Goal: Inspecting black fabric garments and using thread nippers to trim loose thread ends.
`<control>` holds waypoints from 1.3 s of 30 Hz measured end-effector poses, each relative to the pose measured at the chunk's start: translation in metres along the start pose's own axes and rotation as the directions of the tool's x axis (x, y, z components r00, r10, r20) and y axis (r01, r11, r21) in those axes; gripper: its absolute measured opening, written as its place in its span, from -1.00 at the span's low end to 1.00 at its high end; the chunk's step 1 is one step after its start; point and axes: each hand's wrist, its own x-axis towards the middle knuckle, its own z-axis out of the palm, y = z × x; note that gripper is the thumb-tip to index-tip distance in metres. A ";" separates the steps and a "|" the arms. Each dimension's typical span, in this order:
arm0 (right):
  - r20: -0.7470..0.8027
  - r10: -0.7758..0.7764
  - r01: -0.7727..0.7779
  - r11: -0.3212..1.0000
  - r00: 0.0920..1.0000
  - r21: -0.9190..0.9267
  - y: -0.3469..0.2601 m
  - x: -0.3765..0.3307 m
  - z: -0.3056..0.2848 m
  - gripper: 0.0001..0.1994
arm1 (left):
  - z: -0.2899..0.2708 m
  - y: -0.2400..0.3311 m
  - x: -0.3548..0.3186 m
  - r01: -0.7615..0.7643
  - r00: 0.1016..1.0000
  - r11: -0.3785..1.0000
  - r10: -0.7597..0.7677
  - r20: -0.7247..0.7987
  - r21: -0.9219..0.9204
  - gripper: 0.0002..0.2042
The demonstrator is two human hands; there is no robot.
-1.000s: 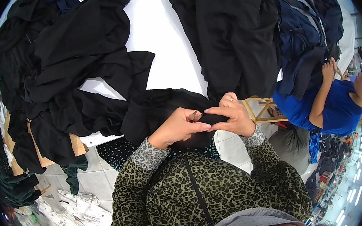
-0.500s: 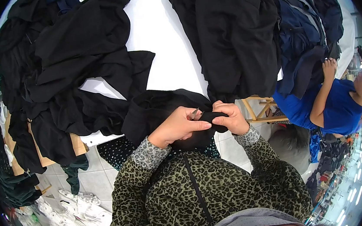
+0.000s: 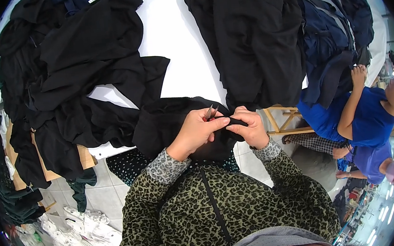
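Observation:
My left hand (image 3: 197, 131) is closed around a pair of thread snips (image 3: 210, 112), whose pointed metal blades stick up past the fingers, slightly apart. Its thumb and fingertip also touch the folded edge of a black garment (image 3: 159, 129). My right hand (image 3: 249, 128) pinches that same edge between thumb and fingers, just beside the left. The garment lies over the near edge of the white table (image 3: 178, 72) and hangs down in front of me. Part of the snips is hidden inside the left hand.
Black garments (image 3: 91, 38) lie heaped at the left, and another black pile (image 3: 257, 36) at the right. Beyond it are navy garments (image 3: 321, 35). A person in blue (image 3: 372, 115) stands at the right; another person in purple (image 3: 371, 160) is behind. White cloths (image 3: 80, 236) lie low at left.
My left hand has tilted, and the snips' blades now point more upward. The fabric edge between my hands is drawn flatter. A second person has come into view at the right.

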 end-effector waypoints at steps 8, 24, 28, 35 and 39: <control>-0.069 -0.129 0.123 0.988 0.989 -0.096 0.006 -0.003 0.002 -0.80 | -0.006 0.000 -0.004 -0.013 0.999 0.997 0.016 0.041 -0.078 -0.82; -0.066 -0.040 0.039 0.999 0.997 -0.019 0.005 -0.008 0.006 -0.70 | -0.008 0.005 -0.013 -0.040 0.992 0.999 0.041 0.123 -0.011 -0.80; -0.126 -0.068 0.038 0.973 0.990 -0.228 -0.021 -0.004 0.004 -0.58 | -0.004 0.009 -0.015 -0.076 0.996 0.997 0.076 0.054 0.005 -0.82; -0.186 -0.173 0.110 0.945 0.967 -0.308 -0.015 -0.005 0.016 -0.70 | -0.002 0.007 -0.016 -0.075 0.996 0.993 0.080 0.048 -0.088 -0.84; -0.228 -0.132 0.071 0.963 0.965 -0.258 -0.011 -0.012 0.021 -0.78 | -0.002 0.000 -0.019 -0.197 0.980 0.977 0.195 0.032 0.082 -0.80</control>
